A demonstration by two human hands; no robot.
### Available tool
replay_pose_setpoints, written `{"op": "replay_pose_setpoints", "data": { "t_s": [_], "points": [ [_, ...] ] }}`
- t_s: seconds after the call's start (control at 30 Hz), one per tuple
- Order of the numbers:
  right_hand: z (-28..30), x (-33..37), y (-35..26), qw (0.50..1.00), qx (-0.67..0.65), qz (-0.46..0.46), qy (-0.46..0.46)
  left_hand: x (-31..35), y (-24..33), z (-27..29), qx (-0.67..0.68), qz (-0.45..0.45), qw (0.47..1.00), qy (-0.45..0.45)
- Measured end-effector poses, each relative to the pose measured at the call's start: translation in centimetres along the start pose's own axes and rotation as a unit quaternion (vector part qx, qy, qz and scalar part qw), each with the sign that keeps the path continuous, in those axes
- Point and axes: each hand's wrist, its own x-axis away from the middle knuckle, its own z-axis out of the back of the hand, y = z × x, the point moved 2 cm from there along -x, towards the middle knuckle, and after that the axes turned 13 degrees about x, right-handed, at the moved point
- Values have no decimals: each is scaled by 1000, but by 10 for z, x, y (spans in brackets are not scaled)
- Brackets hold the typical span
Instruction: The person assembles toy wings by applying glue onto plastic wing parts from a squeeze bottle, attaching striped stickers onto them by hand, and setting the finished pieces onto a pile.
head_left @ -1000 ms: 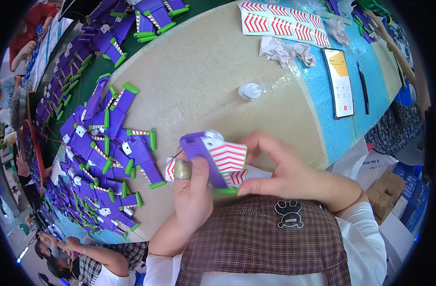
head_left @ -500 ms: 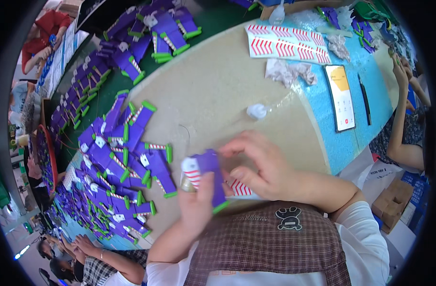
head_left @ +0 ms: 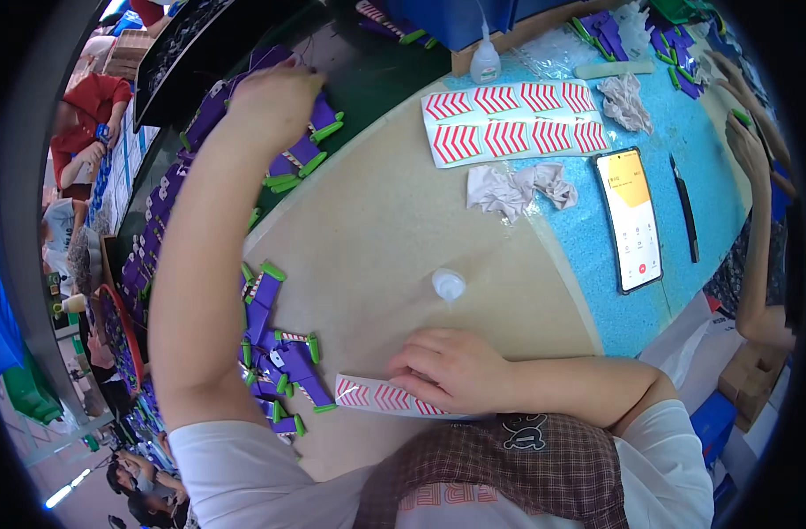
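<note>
My left hand [head_left: 275, 97] is stretched far out to the upper left, over a heap of purple parts with green ends [head_left: 297, 154] on the dark green surface. Its fingers curl down and are hidden, so whether it holds one is unclear. My right hand [head_left: 447, 370] rests near my body with bent fingers pressing on a white sticker strip with red chevrons [head_left: 372, 397] that lies on the beige tabletop [head_left: 376, 229]. More purple and green parts [head_left: 279, 361] lie just left of the strip.
Sheets of red chevron stickers [head_left: 509, 123] lie at the back, with crumpled tissues [head_left: 509, 189] in front and a glue bottle [head_left: 484, 62] behind. A small white cap [head_left: 447, 284], a lit phone [head_left: 637, 220] and a black pen [head_left: 685, 212] lie right. Another person's arm [head_left: 756, 229] reaches in at the right edge.
Both hands held a purple part and the sticker strip together near my body. Now my left arm has swung out to the far pile, and my right hand has lowered the strip onto the table.
</note>
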Motion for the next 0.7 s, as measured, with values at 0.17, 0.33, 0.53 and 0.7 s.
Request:
{"op": "replay_pose_setpoints", "data": {
  "t_s": [0.17,0.33,0.53,0.7],
  "points": [
    [-12,7,-4,1000,0,9,-19,53,-27,-13,-47,3,998,-32],
    [-20,9,-5,997,17,22,-71,110,-41,-19,5,62,995,81],
    [3,-6,-36,974,187,82,102,198,47,21,28,-14,987,155],
    [16,-1,-37,983,182,35,-1,254,148,38,469,-1,880,79]
  ]
}}
